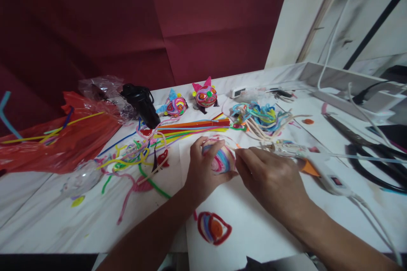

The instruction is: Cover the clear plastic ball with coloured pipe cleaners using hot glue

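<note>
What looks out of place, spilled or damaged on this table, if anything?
Nothing looks plainly spilled or damaged. The oddest spot is left of the left hand: loose pipe cleaners lie in a tangle, unlike the straight bundle farther back. An orange disc beside the coiled strands lies by itself, so it looks stray.

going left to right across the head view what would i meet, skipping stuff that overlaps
Red bag → black cylinder → blue-eared figure → striped ball → right hand → scissors
</note>
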`<state>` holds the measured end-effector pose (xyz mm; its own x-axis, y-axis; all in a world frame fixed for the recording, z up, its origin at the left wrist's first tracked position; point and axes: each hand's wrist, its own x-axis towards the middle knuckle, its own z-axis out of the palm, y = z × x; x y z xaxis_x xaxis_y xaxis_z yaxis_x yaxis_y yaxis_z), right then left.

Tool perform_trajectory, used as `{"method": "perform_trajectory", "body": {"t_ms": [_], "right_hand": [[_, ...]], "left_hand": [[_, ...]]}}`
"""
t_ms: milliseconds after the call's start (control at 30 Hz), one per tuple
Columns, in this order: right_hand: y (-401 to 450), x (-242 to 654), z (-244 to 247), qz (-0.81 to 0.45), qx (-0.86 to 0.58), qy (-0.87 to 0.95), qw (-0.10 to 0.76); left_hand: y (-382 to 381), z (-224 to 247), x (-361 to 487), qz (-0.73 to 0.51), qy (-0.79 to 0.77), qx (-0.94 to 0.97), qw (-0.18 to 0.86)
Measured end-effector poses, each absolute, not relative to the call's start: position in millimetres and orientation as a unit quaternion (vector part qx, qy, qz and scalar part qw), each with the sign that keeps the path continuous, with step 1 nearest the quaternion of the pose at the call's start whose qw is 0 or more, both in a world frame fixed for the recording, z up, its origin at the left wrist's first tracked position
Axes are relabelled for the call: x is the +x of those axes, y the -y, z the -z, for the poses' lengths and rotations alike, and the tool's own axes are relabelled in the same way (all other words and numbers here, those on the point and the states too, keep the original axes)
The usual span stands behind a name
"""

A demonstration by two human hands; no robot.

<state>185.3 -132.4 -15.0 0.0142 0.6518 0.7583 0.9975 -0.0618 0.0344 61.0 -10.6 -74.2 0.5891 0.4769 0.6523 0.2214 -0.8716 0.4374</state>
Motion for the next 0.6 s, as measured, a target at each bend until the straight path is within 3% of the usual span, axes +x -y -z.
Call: {"method": "perform_trajectory", "body": {"t_ms": [600], "right_hand": [[132.8,179.3,18.3,0.339,-0.653,0.628,0.254]], "left_hand": [[12.1,70.5,61.4,-0.398,-0.223,0.874,0.164]]}}
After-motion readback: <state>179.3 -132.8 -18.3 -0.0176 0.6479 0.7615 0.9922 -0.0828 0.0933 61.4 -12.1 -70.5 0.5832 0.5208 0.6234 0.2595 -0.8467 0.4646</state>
